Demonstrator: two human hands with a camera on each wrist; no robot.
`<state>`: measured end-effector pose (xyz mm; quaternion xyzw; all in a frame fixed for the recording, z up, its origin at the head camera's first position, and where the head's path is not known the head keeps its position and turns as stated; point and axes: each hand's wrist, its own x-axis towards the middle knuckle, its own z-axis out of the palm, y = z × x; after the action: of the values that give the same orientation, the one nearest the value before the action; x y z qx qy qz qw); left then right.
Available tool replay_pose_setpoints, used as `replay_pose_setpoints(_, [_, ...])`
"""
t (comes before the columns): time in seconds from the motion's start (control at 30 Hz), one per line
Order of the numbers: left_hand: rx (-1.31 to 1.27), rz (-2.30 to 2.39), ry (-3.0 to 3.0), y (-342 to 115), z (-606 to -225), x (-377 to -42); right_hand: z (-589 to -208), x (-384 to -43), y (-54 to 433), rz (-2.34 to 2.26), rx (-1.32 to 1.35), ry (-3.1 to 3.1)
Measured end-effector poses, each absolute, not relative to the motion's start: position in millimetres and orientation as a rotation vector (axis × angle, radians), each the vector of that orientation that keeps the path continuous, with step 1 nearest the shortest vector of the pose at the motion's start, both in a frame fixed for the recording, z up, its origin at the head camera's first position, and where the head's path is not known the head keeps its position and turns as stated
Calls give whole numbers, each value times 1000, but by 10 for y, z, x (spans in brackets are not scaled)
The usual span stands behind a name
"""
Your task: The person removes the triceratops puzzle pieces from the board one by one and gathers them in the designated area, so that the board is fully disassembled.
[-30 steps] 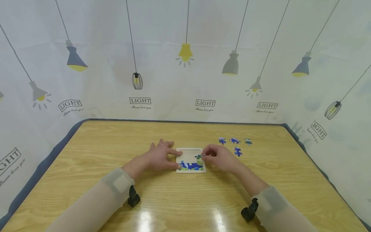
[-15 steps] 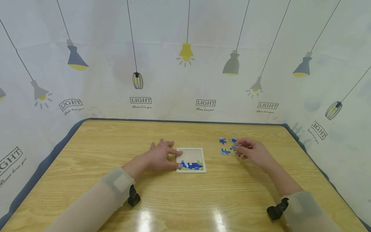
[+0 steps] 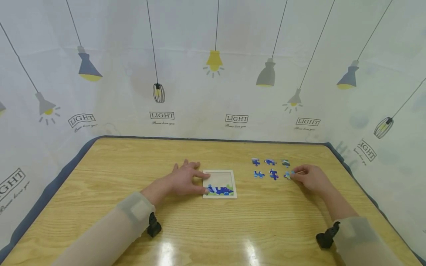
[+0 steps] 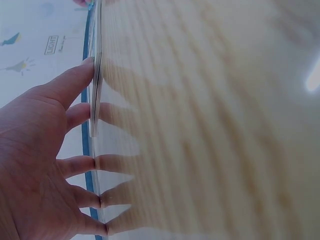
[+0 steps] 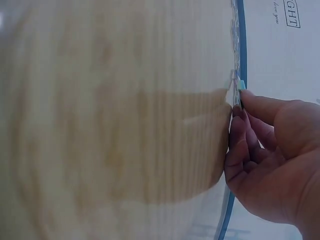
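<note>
In the head view a pale square puzzle frame [image 3: 235, 184] lies mid-table, with blue and green pieces [image 3: 219, 190] joined along its near side and bare board behind them. My left hand [image 3: 182, 179] rests at its left edge, thumb and index finger on the rim, the other fingers spread on the table; the left wrist view shows the thumb [image 4: 75, 82] against the frame. To the right, my right hand [image 3: 311, 179] pinches a light blue and green puzzle piece [image 3: 288, 175] between thumb and fingers, low at the tabletop. The right wrist view shows that piece [image 5: 242, 85] edge-on.
Several loose puzzle pieces lie in two rows right of the frame, among them a dark blue piece [image 3: 273, 174], a blue one [image 3: 259, 174] and a greenish one [image 3: 285, 162]. A lamp-printed cloth [image 3: 199, 92] stands behind the wooden table [image 3: 186, 229].
My right hand has carried the puzzle piece rightward from over the frame, past the loose pieces, to the right end of their near row. The left hand has stayed at the frame.
</note>
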<state>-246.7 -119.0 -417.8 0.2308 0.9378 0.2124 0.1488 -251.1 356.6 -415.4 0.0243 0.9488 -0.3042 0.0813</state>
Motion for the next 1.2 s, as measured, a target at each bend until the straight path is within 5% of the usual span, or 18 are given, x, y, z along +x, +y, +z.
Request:
replay_pose_setpoints(0.93, [661, 621, 2695, -1182, -4184, -2467, -4226, -2550, 3569, -928, 81, 2855])
replay_pose_setpoints(1.2, [658, 628, 2692, -1193, -4187, -2479, -4109, -2523, 3076, -1115, -38, 2778])
